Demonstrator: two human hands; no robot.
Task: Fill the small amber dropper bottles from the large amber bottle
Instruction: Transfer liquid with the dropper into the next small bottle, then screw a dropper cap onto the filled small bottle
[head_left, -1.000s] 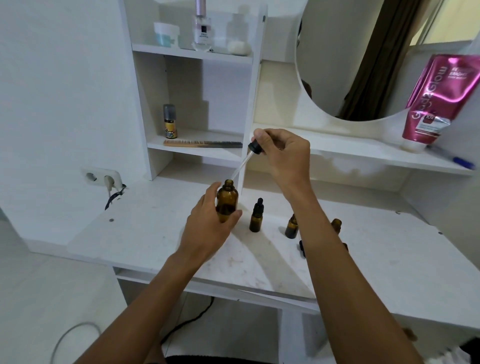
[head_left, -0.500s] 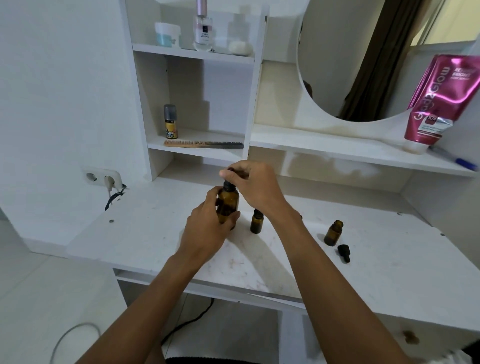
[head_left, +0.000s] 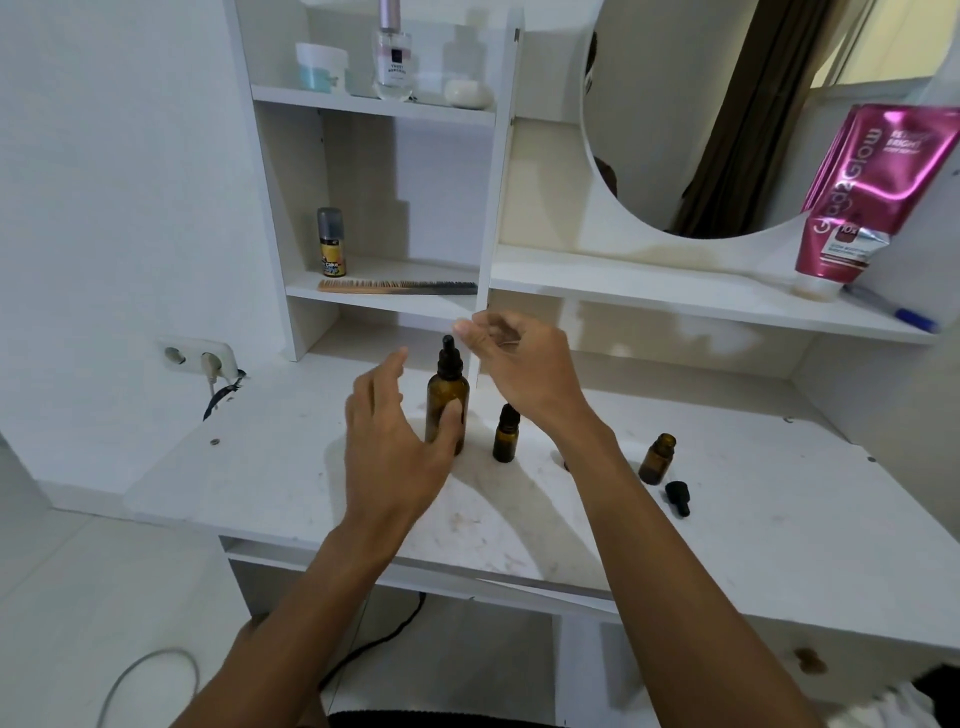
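A: Item one, leftmost?

B: Left hand (head_left: 387, 441), fingers spread, holding nothing; the thumb lies against or just before the big bottle (head_left: 447, 410), which of the two I cannot tell.

A: The big bottle itself?

B: Amber glass, upright, black dropper cap seated on the neck. It stands on the desk (head_left: 260, 483) toward the back edge, left of middle. Judged rigid, smooth, breakable and top-heavy when full; take it round the body, and work the cap by its ribbed collar, not the soft bulb.

A: Next along?

B: Right hand (head_left: 519, 369), above and just right of the cap, fingers loosely curled, nothing between them.

A: The small ones?

B: Capped small bottle (head_left: 505, 434), just right of the big one, below the right wrist. Further right, well apart, an open small bottle (head_left: 657, 459), and its loose dropper (head_left: 678, 498) lying on the desk just in front of it, nearer the front edge.

A: Handling?

B: Probably light, narrow-based and easily tipped; steady one by the body with two fingers. The open one looks the likeliest to take liquid next.
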